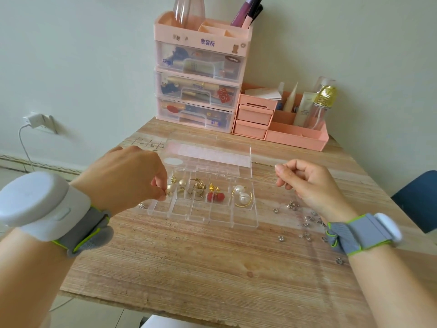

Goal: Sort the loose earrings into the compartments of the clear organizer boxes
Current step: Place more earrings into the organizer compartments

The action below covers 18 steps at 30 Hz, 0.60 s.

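Note:
A clear organizer box (pixel 244 223) lies open on the wooden table (pixel 212 268), its lid (pixel 208 153) tipped back. Its far compartments hold gold pearl studs (pixel 182 183), gold hoops (pixel 197 187), red cherry earrings (pixel 215 196) and white pearl hoop earrings (pixel 241 194). My left hand (pixel 127 176) hovers over the box's left end and pinches a small gold earring (pixel 169 191) at its fingertips. My right hand (pixel 305 181) hangs right of the box, fingers curled, thumb against forefinger; nothing visible between them. Several small silver earring pieces (pixel 307 221) lie scattered under the right wrist.
A pink drawer tower (pixel 198 86) with makeup stands at the table's back. A low pink desk organizer (pixel 283 124) with bottles sits right of it. One silver piece (pixel 141 205) lies left of the box. A blue chair (pixel 418 197) stands at the right edge.

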Motion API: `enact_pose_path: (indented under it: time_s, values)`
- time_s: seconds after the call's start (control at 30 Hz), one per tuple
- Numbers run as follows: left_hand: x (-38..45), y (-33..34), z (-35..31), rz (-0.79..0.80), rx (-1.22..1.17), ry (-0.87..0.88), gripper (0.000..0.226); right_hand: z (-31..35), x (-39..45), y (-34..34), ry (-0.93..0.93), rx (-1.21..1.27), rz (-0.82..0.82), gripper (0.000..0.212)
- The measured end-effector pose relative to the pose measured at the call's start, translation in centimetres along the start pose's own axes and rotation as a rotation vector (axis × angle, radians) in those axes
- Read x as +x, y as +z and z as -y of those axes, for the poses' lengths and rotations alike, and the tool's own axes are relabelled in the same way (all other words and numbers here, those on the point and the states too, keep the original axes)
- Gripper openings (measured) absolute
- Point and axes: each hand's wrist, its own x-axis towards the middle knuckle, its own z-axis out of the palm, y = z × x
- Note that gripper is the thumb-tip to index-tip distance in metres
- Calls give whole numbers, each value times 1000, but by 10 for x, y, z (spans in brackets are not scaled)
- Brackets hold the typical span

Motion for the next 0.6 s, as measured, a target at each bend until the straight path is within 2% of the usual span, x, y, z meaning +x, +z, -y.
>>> enact_pose_path:
  time_s: [0.23,0.43,0.6]
  values:
    - [1,-1,1,14,-87,-32,3,0,-1,-2,-3,-7,7,21]
    - [4,-4,-1,-98,-144,-14,7,3,-2,-2,0,-29,20,21]
    - [14,-3,-28,-191,-270,47,10,3,-3,-3,6,-29,4,22]
